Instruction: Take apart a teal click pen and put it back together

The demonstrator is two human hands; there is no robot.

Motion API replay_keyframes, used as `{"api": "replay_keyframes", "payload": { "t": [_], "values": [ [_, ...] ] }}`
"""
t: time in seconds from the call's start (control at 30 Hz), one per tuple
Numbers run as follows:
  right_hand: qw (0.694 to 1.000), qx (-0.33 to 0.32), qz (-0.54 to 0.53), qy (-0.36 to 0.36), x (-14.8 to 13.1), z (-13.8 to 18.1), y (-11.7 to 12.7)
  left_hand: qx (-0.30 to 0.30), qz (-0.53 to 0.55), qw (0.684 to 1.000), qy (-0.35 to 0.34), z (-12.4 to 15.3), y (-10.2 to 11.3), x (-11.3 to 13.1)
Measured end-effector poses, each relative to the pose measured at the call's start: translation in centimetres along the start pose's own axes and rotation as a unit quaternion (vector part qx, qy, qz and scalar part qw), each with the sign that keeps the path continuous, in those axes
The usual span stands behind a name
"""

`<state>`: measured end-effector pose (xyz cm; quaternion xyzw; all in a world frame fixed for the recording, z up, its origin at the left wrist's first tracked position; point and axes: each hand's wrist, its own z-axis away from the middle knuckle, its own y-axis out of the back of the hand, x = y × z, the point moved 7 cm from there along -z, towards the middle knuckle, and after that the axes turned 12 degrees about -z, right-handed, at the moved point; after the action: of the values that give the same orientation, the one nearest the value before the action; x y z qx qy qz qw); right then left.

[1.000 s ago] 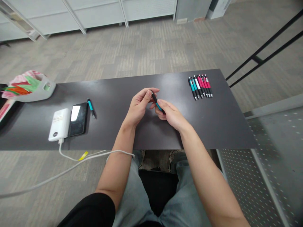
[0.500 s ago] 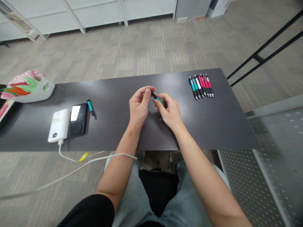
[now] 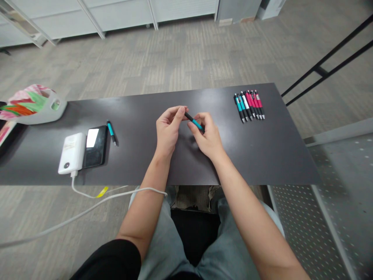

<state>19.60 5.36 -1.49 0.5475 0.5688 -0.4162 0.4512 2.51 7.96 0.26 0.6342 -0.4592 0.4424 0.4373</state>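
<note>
Both hands meet over the middle of the dark table [image 3: 262, 155] and share one teal and black pen [image 3: 192, 121]. My left hand [image 3: 167, 130] pinches its black upper end with thumb and fingertips. My right hand [image 3: 206, 136] is closed round the teal lower part. The pen lies tilted, its black end up and to the left. A row of several pens [image 3: 250, 105], teal, white and pink, lies at the far right of the table. A single teal pen [image 3: 112, 132] lies to the left.
A white power bank [image 3: 69, 153] with a white cable [image 3: 96, 202] and a black phone [image 3: 94, 146] lie at the left. A grey holder with coloured sheets [image 3: 32, 105] stands at the far left edge. A black railing [image 3: 323, 70] runs beyond the right end.
My right hand has slid up along the pen toward my left hand, and the pen has tipped flatter. Both hands shifted slightly away from me.
</note>
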Motion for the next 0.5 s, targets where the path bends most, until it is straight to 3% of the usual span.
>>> {"api": "replay_keyframes", "payload": {
  "t": [0.13,0.23,0.37,0.5],
  "values": [
    [1.0,-0.02,0.0,0.023,-0.6,-0.2,-0.2,-0.003,0.007,1.0,-0.007,-0.1,0.0,-0.1],
    [1.0,0.0,0.007,0.027,-0.7,-0.1,0.1,0.007,-0.035,0.999,-0.009,-0.6,1.2,-0.1],
    [0.999,0.029,0.02,0.02,-0.4,-0.1,1.0,0.018,-0.124,0.991,-0.054,-1.9,5.1,0.4],
    [0.999,0.037,0.029,0.01,-0.3,-0.2,1.6,0.02,-0.248,0.966,-0.065,-2.9,9.3,-0.7]
  ]
}}
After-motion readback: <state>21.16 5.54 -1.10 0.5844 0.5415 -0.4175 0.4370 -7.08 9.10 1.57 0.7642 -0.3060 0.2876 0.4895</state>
